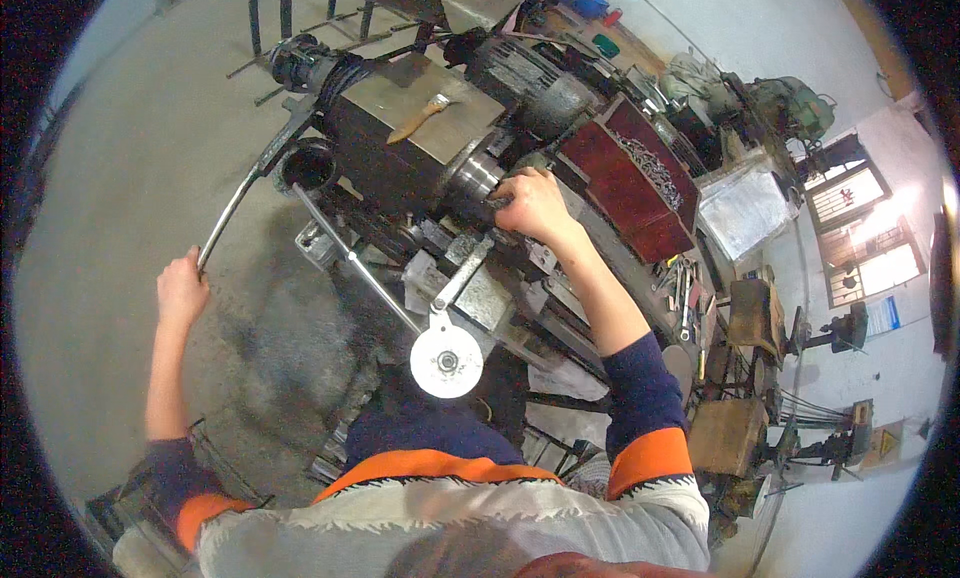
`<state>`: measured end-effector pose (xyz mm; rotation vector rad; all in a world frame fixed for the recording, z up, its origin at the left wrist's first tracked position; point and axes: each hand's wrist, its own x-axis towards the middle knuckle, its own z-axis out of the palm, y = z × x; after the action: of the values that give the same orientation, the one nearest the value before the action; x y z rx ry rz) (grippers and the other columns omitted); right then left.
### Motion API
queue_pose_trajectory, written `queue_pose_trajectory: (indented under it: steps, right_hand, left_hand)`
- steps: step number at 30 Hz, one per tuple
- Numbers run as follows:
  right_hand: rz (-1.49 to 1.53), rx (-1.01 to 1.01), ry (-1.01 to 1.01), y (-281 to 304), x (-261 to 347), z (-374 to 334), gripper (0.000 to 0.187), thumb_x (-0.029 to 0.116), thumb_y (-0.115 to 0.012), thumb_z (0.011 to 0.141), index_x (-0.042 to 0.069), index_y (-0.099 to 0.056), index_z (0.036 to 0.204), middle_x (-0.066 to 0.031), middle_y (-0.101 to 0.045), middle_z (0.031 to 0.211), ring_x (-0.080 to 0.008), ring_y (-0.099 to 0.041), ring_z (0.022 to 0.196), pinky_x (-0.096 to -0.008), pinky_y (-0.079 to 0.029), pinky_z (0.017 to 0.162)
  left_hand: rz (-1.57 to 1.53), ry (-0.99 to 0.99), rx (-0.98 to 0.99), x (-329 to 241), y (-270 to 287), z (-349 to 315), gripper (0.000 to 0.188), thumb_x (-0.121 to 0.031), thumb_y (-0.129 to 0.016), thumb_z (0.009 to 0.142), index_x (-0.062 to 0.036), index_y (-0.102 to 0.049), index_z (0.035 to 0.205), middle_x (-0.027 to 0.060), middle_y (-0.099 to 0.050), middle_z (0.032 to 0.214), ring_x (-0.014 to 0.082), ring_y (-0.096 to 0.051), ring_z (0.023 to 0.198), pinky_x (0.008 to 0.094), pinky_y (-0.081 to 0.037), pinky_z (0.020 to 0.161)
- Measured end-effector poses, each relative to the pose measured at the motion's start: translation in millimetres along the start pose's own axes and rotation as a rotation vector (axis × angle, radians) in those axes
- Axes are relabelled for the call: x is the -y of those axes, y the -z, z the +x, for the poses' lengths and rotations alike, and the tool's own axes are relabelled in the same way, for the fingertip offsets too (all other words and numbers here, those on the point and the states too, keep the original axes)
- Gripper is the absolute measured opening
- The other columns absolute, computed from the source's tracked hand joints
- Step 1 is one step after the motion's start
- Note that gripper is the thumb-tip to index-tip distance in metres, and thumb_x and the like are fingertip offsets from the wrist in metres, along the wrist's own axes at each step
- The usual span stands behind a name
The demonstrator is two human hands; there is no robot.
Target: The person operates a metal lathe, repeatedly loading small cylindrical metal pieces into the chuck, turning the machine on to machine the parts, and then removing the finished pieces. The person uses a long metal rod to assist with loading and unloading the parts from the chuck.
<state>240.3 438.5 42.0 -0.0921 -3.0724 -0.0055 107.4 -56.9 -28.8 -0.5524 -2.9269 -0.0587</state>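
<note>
L hand (182, 290) has its grip closed round the end of a long curved metal rod (240, 193) running up to the machine (420, 128). The rod looks stiff, heavy and smooth, so prob best held at the end for leverage. R hand (533, 204) is curled tight on the round metal chuck (478, 176) at the machine's middle.

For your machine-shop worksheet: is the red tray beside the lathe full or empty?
Partly filled: the red tray holds a strip of grey metal shavings; most of its floor shows bare.

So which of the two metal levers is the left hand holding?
The long curved lever on the machine's left; the left hand grips its end. The straight rod stays untouched.
</note>
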Motion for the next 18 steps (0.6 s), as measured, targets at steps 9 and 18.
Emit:
queue_pose_trajectory:
  steps: [9, 18]
  right_hand:
    - [0.008, 0.012, -0.004, 4.1, 2.9, 1.3, 0.033, 0.021, -0.062, 0.052, 0.011, -0.07, 0.082, -0.0056, -0.066, 0.086, -0.0258, -0.055, 0.092, -0.0401, -0.038, 0.087]
    - [0.123, -0.398, 0.064, 37.9, -3.0, -62.8, 0.039, 0.016, -0.062, 0.054, 0.009, -0.066, 0.092, -0.0096, -0.06, 0.104, -0.0298, -0.05, 0.104, -0.0427, -0.036, 0.093]
  left_hand:
    - [0.276, 0.072, -0.038, 120.9, -18.0, 120.1, 0.016, -0.002, -0.056, 0.067, -0.003, -0.065, 0.081, 0.0173, -0.063, 0.079, 0.0323, -0.063, 0.076, 0.0408, -0.05, 0.064]
    - [-0.67, -0.215, -0.697, 8.7, -65.9, 109.4, 0.026, -0.01, -0.055, 0.078, -0.0015, -0.059, 0.102, 0.0144, -0.064, 0.091, 0.0268, -0.062, 0.086, 0.0345, -0.048, 0.075]
